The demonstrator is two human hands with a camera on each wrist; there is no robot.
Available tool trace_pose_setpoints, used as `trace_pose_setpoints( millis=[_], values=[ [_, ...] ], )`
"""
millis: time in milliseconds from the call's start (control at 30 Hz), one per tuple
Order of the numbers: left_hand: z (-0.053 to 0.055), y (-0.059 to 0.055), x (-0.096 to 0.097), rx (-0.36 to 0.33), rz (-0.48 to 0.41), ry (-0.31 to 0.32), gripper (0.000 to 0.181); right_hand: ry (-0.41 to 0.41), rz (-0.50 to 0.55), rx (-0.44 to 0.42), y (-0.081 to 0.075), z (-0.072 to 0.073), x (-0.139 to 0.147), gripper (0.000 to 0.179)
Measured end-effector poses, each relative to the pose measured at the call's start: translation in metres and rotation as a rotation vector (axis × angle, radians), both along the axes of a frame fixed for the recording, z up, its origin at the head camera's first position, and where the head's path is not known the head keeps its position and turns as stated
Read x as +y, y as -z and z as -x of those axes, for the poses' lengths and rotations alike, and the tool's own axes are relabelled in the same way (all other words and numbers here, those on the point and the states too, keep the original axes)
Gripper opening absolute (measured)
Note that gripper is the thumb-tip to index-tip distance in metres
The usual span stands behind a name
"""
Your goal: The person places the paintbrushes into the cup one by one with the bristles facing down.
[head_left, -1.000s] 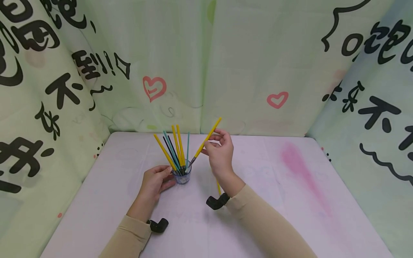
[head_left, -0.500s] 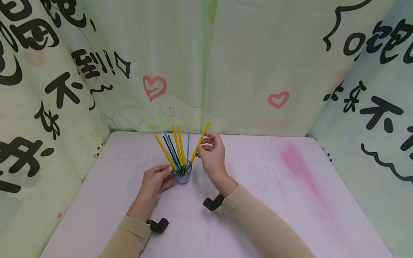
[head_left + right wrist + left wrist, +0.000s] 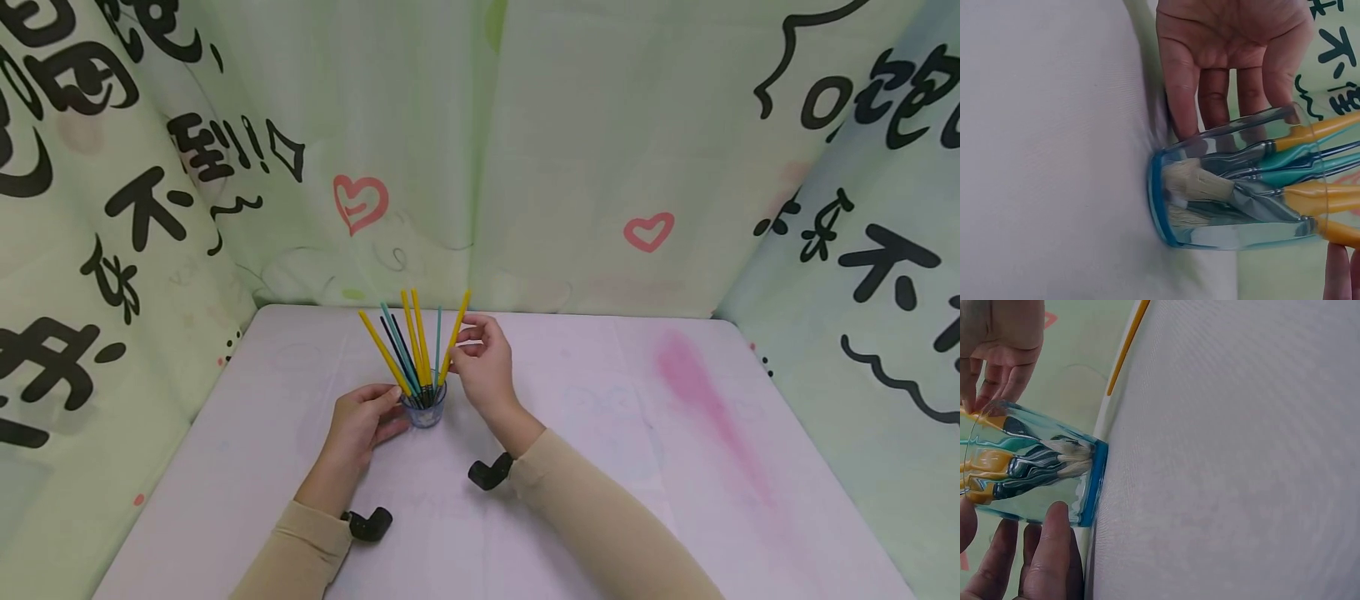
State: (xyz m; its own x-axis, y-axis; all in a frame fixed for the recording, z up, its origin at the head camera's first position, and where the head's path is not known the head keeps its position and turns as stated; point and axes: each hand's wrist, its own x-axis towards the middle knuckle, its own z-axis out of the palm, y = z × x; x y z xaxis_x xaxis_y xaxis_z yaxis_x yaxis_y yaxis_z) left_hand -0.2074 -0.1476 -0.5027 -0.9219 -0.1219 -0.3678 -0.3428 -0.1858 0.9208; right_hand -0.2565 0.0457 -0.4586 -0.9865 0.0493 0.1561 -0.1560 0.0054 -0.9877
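A clear cup [image 3: 424,414] with a blue base stands upright on the table, holding several paintbrushes [image 3: 417,333] with yellow, teal and black handles, bristles down. My left hand [image 3: 367,421] steadies the cup from the left, its thumb near the rim and its fingers along the wall. Between the thumb and fingers of my right hand [image 3: 483,367] is a yellow paintbrush [image 3: 460,321], its lower end inside the cup at the right rim. Through the wall, the right wrist view shows pale bristles [image 3: 1194,184] close to the cup's bottom.
Another yellow stick-like handle [image 3: 1127,350] lies on the table in the left wrist view. The pale table [image 3: 615,500] bears a pink smear at right. Printed curtains [image 3: 555,167] enclose its back and sides. Black wrist mounts [image 3: 371,525] jut from both wrists.
My right hand has moved left and slightly down, bringing the yellow paintbrush more upright and deeper into the cup. The left hand and cup have stayed in place.
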Motion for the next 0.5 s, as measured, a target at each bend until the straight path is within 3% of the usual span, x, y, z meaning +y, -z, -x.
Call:
trace_pose_setpoints(
  millis=[500],
  values=[
    [-0.0006,-0.0020,-0.0002,-0.003,-0.001,0.001,0.032,-0.064,-0.082,-0.024,0.0026,0.0032,-0.0064,0.046]
  ],
)
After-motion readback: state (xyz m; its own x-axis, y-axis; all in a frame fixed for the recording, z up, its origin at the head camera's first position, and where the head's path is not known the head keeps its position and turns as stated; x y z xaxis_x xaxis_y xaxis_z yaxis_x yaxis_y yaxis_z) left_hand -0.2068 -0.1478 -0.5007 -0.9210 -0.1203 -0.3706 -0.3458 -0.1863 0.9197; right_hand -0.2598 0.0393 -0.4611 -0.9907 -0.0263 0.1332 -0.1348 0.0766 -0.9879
